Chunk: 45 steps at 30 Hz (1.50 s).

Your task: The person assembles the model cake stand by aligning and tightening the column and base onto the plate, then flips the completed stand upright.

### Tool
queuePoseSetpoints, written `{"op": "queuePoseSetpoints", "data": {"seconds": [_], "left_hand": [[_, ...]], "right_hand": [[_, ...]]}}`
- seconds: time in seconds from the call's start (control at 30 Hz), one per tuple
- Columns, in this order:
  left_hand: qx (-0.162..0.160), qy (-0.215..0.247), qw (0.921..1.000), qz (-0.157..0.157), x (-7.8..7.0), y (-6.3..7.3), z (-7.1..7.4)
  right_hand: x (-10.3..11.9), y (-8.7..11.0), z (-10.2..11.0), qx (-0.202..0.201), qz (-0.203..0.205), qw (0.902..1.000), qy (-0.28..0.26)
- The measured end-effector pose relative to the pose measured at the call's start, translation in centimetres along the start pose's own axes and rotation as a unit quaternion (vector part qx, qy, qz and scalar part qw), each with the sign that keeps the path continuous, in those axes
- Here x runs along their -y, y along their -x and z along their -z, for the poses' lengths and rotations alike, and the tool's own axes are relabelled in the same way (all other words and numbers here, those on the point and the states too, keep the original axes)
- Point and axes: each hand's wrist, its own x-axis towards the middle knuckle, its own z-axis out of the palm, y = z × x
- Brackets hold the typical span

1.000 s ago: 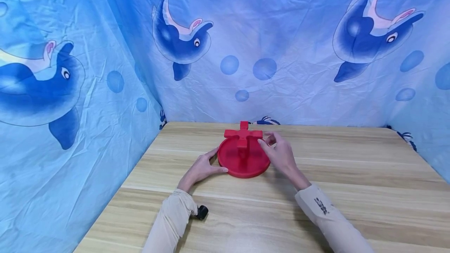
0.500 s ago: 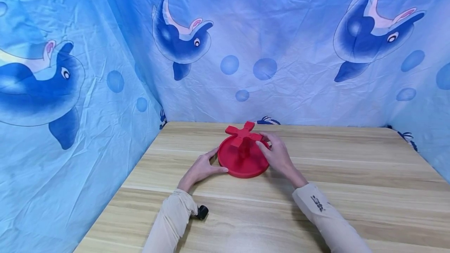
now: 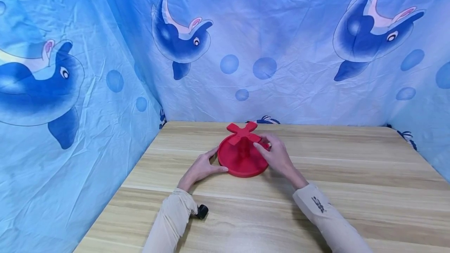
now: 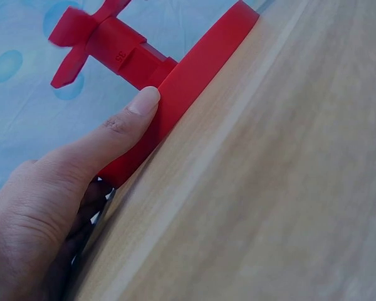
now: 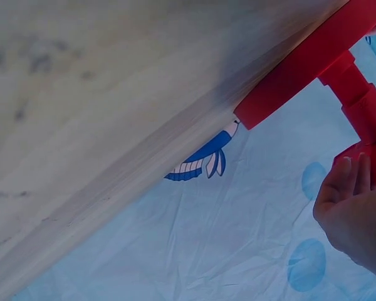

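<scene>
A round red tray-like base [image 3: 233, 165] with a raised rim lies flat on the wooden table. From its middle rises a red post [image 4: 122, 53] bearing small raised digits, topped by a flat red cross-shaped handle [image 3: 243, 130]. My left hand [image 3: 202, 168] holds the base by its left rim; in the left wrist view the thumb [image 4: 128, 119] lies against the rim's side, the other fingers hidden. My right hand [image 3: 277, 155] pinches the near right arm of the cross between thumb and fingers. In the right wrist view its fingertips [image 5: 346, 172] meet the cross.
A light wood table [image 3: 337, 167] spreads around the base. Blue cloth [image 3: 299, 100] printed with dolphins hangs behind and beside it. A small black device [image 3: 202, 212] is fixed at the left sleeve's cuff. Dark blue rope print [image 3: 268, 120] shows along the back edge.
The cross has turned clockwise, seen from above, from a plus to an X position. My right hand has shifted slightly left with it. The base and left hand stay in place.
</scene>
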Motion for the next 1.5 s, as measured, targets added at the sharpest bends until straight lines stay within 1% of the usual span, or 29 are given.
{"op": "queuePoseSetpoints", "data": {"seconds": [0.17, 0.3, 0.37, 0.43, 0.53, 0.63, 0.77, 0.93, 1.2, 1.43, 1.5], "left_hand": [[0.001, 0.001, 1.0, 0.001, -0.1, 0.0, 0.1], [0.003, 0.002, 1.0, 0.002, -0.1, 0.1, 0.1], [0.004, 0.004, 1.0, 0.003, -0.1, 0.1, 0.1], [0.005, 0.006, 1.0, 0.004, -0.1, 0.1, 0.1], [0.005, 0.008, 0.9999, 0.006, -0.1, 0.1, 0.1], [0.005, 0.006, 0.9999, 0.007, -0.1, 0.0, 0.1], [0.006, 0.005, 1.0, 0.005, -0.2, 0.1, 0.2], [0.006, 0.004, 1.0, 0.004, -0.1, 0.1, 0.1], [0.003, 0.004, 1.0, -0.001, -0.2, 0.1, 0.1], [0.003, 0.003, 1.0, 0.0, -0.1, 0.1, 0.0], [0.002, 0.003, 1.0, -0.001, -0.1, 0.0, 0.0]], "right_hand": [[0.1, 0.3, 0.3, 0.003, -0.004, 0.9999, -0.012], [-0.3, 0.0, 0.6, -0.022, -0.012, 0.9995, -0.022], [-0.6, -0.3, 0.7, -0.028, -0.017, 0.9993, -0.019], [-0.8, -0.6, 0.8, -0.022, -0.023, 0.9993, -0.017], [-1.1, -1.0, 0.9, 0.002, -0.024, 0.9997, -0.01], [-1.3, -1.3, 0.9, 0.024, -0.015, 0.9996, -0.009], [-1.6, -1.6, 0.7, 0.042, 0.005, 0.9989, -0.021], [-1.7, -1.7, 0.5, 0.041, 0.007, 0.9983, -0.042], [-1.6, -1.4, 0.8, 0.032, -0.021, 0.9984, -0.041], [-1.5, -1.0, 0.9, 0.031, -0.015, 0.9986, -0.041], [-1.2, -0.8, 1.0, 0.03, -0.005, 0.9987, -0.041]]}}
